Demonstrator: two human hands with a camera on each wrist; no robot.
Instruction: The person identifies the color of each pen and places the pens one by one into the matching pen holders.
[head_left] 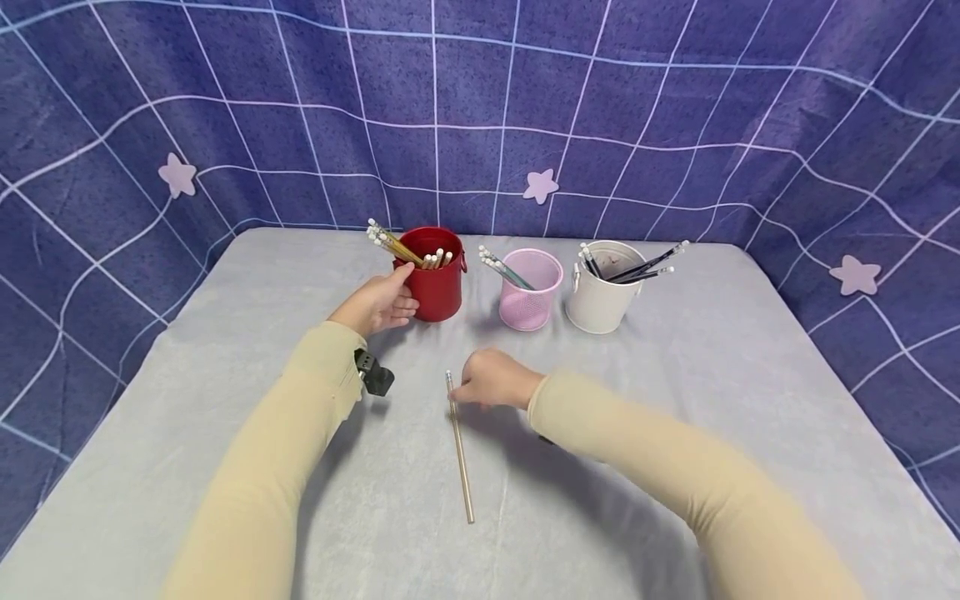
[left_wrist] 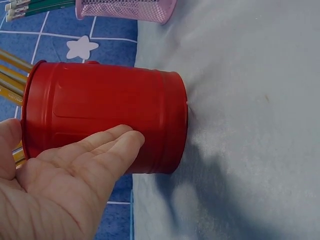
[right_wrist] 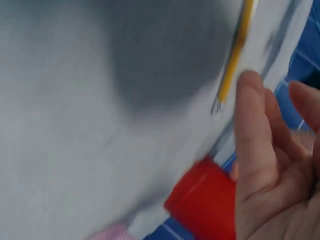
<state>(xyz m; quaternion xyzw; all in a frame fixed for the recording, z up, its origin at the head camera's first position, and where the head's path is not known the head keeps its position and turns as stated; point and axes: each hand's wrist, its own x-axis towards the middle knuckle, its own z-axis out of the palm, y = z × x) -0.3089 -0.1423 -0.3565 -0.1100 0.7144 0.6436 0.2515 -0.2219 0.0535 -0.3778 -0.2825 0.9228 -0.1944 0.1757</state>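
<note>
A red bucket point(head_left: 437, 292) stands on the table with yellow pencils point(head_left: 392, 243) leaning out of it and several shorter-looking pencil ends showing inside. My left hand point(head_left: 384, 302) rests against its left side, thumb up at the rim, fingers stretched along the wall point(left_wrist: 95, 160). Nearer to me lies a single yellow pencil point(head_left: 461, 462), its eraser end pointing toward the cups. Over its upper part reaches my right hand point(head_left: 495, 379). In the right wrist view the fingers point(right_wrist: 252, 125) are extended close beside the pencil point(right_wrist: 232, 70), and thumb and forefinger stand apart.
Right of the red bucket stands a pink mesh cup point(head_left: 528, 300) with green pencils point(head_left: 506, 268). Beside it is a white bucket point(head_left: 600, 304) holding dark pencils point(head_left: 648, 267). A blue gridded curtain point(head_left: 480, 108) with stars hangs behind the grey-covered table point(head_left: 360, 517).
</note>
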